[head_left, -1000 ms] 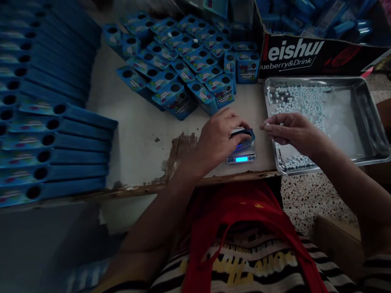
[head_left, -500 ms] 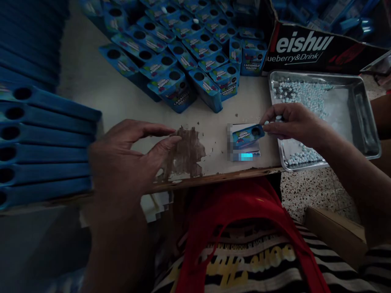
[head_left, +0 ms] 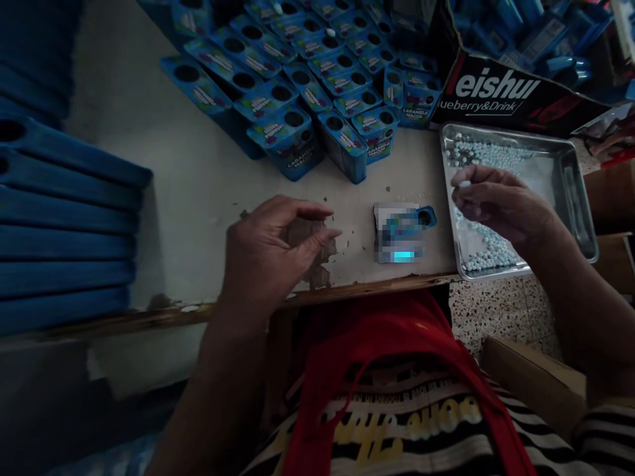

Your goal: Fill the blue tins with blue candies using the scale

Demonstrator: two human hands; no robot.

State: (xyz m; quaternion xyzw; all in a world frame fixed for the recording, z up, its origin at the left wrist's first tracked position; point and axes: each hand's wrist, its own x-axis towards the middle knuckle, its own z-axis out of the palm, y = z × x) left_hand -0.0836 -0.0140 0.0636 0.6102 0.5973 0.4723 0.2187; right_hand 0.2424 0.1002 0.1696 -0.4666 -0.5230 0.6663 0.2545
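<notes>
My left hand (head_left: 278,248) hovers above the table with thumb and fingers apart, holding nothing. To its right, a small blue candy box (head_left: 425,217) with a dark round hole lies on a little scale (head_left: 403,254) with a lit display; part of both is blurred. My right hand (head_left: 501,201) is over the near left part of a metal tray (head_left: 565,198), pinching a pale candy (head_left: 464,184) between thumb and fingers. Whether more candies are inside that hand is hidden. Loose pale candies (head_left: 489,254) lie in the tray.
Several blue boxes with round holes (head_left: 288,135) stand packed together at the back. More blue boxes (head_left: 69,231) are lined up at the left. A black carton (head_left: 496,92) holding blue containers stands behind the tray. The wooden table edge (head_left: 357,285) runs in front of me.
My right hand has moved right, away from the box on the scale, to over the tray. My left hand has shifted right, closer to the scale, still with fingers apart.
</notes>
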